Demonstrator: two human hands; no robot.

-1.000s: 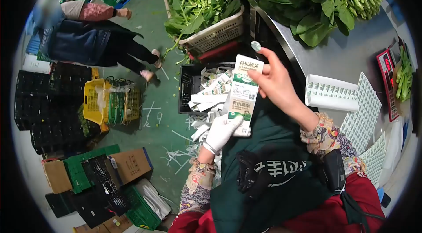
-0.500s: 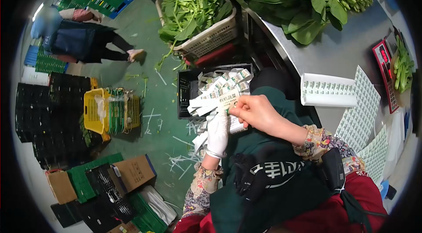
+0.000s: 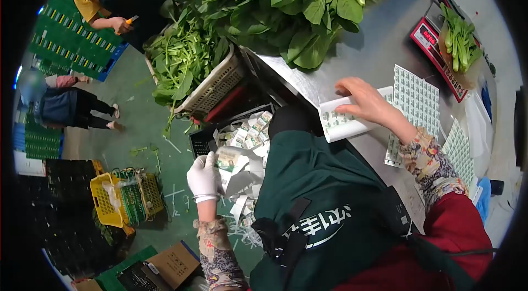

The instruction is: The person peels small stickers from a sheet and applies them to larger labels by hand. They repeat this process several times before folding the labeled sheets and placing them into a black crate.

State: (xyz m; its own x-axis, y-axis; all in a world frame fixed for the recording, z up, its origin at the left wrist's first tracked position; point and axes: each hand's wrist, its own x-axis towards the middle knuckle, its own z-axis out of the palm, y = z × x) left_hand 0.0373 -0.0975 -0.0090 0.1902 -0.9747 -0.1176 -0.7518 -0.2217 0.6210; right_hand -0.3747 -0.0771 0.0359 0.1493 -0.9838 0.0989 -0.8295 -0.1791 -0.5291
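Curled white paper strip with green-and-beige printing (image 3: 234,163), pinched between thumb and fingers of the white-gloved left hand (image 3: 203,180), near the black plastic crate (image 3: 202,143) of similar strips. The bare right hand (image 3: 372,105), fingers parted and loosely curved, lies over the rolled white sheet of small green stickers (image 3: 351,128) on the grey metal table (image 3: 379,35); contact cannot be told. Step, as judged: reaching for a sticker; the next move would call for a fine edge pinch.

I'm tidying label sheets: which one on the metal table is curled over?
The label sheet nearest the right hand: it curls into a loose roll. The middle sheet and the far-right sheet lie flatter.
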